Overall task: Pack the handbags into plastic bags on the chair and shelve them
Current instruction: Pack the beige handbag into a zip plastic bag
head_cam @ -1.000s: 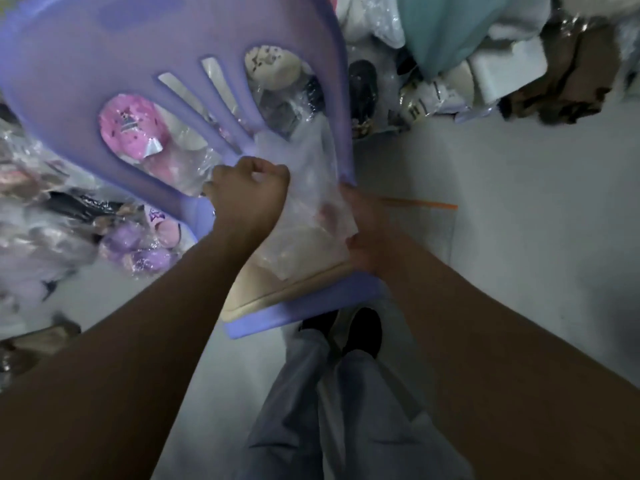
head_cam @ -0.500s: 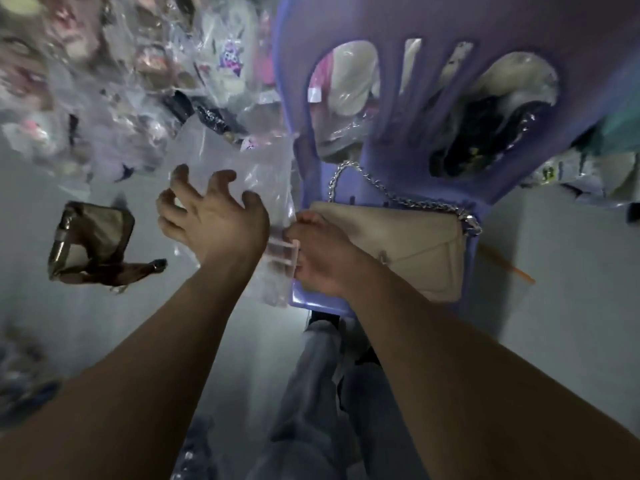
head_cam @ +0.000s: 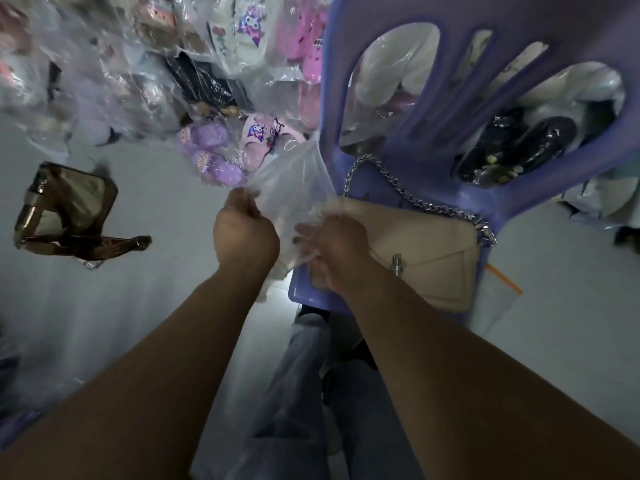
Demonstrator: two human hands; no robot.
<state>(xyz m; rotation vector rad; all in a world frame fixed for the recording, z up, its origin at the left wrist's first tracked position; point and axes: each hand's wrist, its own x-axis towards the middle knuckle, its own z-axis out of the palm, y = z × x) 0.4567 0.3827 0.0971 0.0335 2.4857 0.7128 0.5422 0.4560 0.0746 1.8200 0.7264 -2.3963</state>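
Left grip (head_cam: 246, 233) and right grip (head_cam: 332, 251) both pinch the plastic bag (head_cam: 294, 178). At three o'clock, the right one hides one end of the handbag (head_cam: 426, 258) on the chair (head_cam: 554, 22).

No legible txt/labels anywhere.

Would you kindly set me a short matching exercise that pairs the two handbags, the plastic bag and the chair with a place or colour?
Things:
1. beige handbag
2. plastic bag
3. brown handbag
4. chair

Place or colour:
A. on the floor, apart from the chair
B. gripped by the left hand and the right hand
C. purple
D. lying on the chair seat

Pairs: 1-D, 2-B, 3-A, 4-C.
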